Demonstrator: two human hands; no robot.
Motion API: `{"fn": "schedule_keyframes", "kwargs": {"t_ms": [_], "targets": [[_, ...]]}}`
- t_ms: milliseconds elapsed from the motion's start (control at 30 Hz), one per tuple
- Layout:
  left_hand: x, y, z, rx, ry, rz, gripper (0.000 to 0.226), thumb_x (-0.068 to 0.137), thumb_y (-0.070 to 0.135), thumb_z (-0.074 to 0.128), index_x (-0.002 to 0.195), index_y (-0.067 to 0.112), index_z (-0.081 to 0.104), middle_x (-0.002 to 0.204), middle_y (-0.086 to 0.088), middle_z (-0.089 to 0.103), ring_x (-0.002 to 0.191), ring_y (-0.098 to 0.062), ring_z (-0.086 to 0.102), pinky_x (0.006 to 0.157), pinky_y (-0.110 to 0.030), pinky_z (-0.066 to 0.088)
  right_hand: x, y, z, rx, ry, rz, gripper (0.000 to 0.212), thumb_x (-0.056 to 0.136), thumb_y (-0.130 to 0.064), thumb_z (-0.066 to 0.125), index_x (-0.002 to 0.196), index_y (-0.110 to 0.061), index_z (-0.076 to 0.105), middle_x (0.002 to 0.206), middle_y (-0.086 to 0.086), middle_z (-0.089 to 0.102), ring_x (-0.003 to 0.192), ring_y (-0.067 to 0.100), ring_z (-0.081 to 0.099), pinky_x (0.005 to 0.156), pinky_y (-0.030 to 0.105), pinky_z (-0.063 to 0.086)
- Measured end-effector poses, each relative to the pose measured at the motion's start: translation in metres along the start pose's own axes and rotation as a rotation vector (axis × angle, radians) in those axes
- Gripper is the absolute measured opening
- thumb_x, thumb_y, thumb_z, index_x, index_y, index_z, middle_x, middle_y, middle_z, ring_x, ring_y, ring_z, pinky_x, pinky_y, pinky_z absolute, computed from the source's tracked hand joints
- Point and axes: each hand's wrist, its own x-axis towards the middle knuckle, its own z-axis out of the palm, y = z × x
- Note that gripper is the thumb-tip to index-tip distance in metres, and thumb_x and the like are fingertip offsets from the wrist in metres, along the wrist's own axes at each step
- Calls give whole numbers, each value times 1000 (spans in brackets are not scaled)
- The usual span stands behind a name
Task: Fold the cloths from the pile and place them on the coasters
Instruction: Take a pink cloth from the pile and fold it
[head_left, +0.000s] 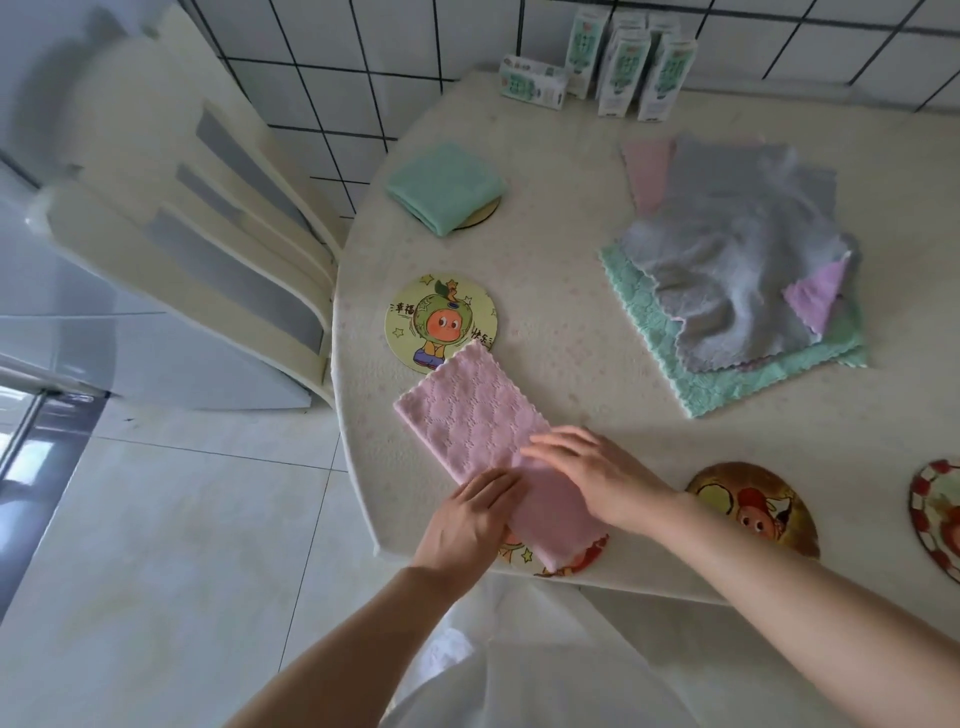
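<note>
A pink cloth (467, 415), folded into a long strip, lies near the table's front left edge. Its far corner overlaps a yellow cartoon coaster (434, 312) and its near end covers most of another coaster (576, 558). My left hand (467, 519) rests flat on the strip's near left side. My right hand (592, 473) presses on its middle with fingers spread. A folded green cloth (444, 187) sits on a coaster at the back left. The pile (737, 260) of grey, pink, purple and green cloths lies at the right.
Two more coasters lie at the front right, a brown one (753, 506) and a red-rimmed one (937, 512) cut by the frame. Several cartons (618, 62) stand by the tiled wall. A cream chair (208, 218) stands left of the table (545, 244).
</note>
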Motion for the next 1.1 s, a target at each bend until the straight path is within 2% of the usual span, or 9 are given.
{"fn": "schedule_keyframes", "kwargs": {"t_ms": [100,200,333,400,467,533,633,900,1100], "targets": [[-3,0,-7,-125,-2,-160,44,81,22,42,117,13,65,120,1,66,112,-19,60,81,-32,57,15,12,-15,-159,-158,-104,99,70,27,39,144,-37,24,154,-13,21,139,16,18,110,35,31],[-1,-3,-11,-289,8,-298,40,85,17,46,121,15,63,122,2,64,115,-15,58,90,-31,53,21,29,-23,-260,-268,-188,107,67,25,44,144,-42,13,154,-17,13,139,13,15,112,37,28],[8,-10,-20,-521,-3,-559,32,87,5,55,114,19,67,104,2,71,91,-7,66,81,-21,54,34,38,-30,-149,-283,-180,90,74,18,48,141,-38,31,146,-19,31,128,9,26,110,30,29],[15,-17,-24,-630,-24,-756,20,94,17,53,106,13,69,93,-3,73,77,-9,66,73,-31,57,47,37,-31,-27,-260,-151,55,82,-4,56,130,-31,51,131,-16,50,113,7,37,100,29,36],[24,-25,-27,-809,27,-987,24,95,18,52,104,3,67,86,-6,71,72,-11,63,67,-32,57,64,33,-33,102,-293,-81,20,88,-27,52,99,-19,67,99,-7,66,85,5,49,86,30,43],[30,-31,-32,-1068,118,-1151,23,96,14,51,108,-1,63,93,-7,70,81,-17,67,69,-31,59,81,26,-36,277,-341,127,30,92,-34,49,74,-13,59,68,0,58,59,9,47,64,26,43],[35,-41,-34,-1251,166,-1280,22,96,17,52,110,2,59,102,-15,70,90,-30,69,76,-43,59,101,22,-40,327,-240,277,39,89,-38,55,59,-16,42,56,-1,43,53,14,40,55,28,32],[42,-50,-37,-1279,157,-1384,20,92,25,57,100,7,61,97,-16,70,86,-30,70,71,-42,59,117,22,-42,377,-262,384,42,81,-39,59,55,-20,33,55,-1,35,53,14,33,54,28,25],[48,-69,-54,-797,201,-1245,18,86,32,65,96,17,59,84,-3,71,61,-18,71,58,-40,60,125,13,-45,413,-75,339,23,88,-33,56,74,-14,58,64,-1,61,57,15,52,59,29,42]]}}
